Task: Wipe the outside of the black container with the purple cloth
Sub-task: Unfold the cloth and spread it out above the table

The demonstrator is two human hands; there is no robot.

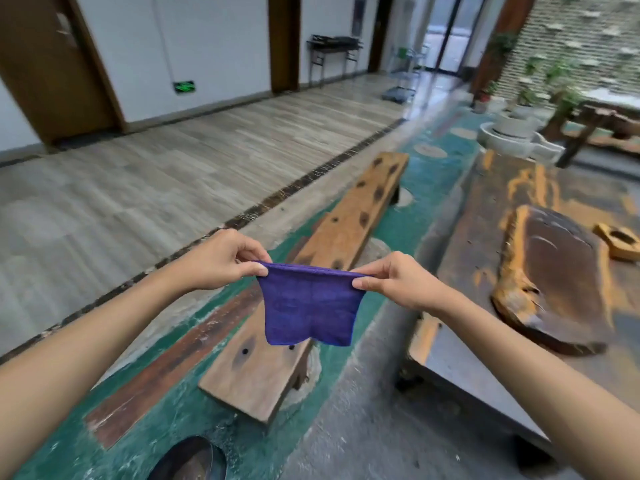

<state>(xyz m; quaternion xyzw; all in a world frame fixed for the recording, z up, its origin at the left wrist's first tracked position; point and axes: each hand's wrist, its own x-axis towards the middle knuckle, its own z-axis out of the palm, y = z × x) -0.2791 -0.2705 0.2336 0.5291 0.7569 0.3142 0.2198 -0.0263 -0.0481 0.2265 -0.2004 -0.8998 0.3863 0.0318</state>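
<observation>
- The purple cloth (pixel 309 304) hangs in the air, stretched flat by its top edge; that edge runs left to right with a slight downward slant toward the right, and the free lower edge points at the floor.
- The cloth is roughly square; its taut top edge is the widest line, and the body narrows a little toward the bottom corners.
- The left hand (pixel 221 259) pinches the upper left corner of the cloth between thumb and fingertips.
- The right hand (pixel 398 282) pinches the upper right corner in the same way, with the other fingers curled.
- The cloth lies directly between the two hands and below them, held out in front of the person.
- A long wooden bench (pixel 311 289) stands under and behind the cloth; the cloth touches nothing but the hands.
- To the right, a broad wooden surface (pixel 485 237) carries a dark slab tray (pixel 554 271); its near edge lies just beside the right forearm.
- To the left is open tiled floor (pixel 138 185) up to the wall and doors.
- A dark rounded object (pixel 188 460) lies at the bottom edge of the view; what it is cannot be told.
</observation>
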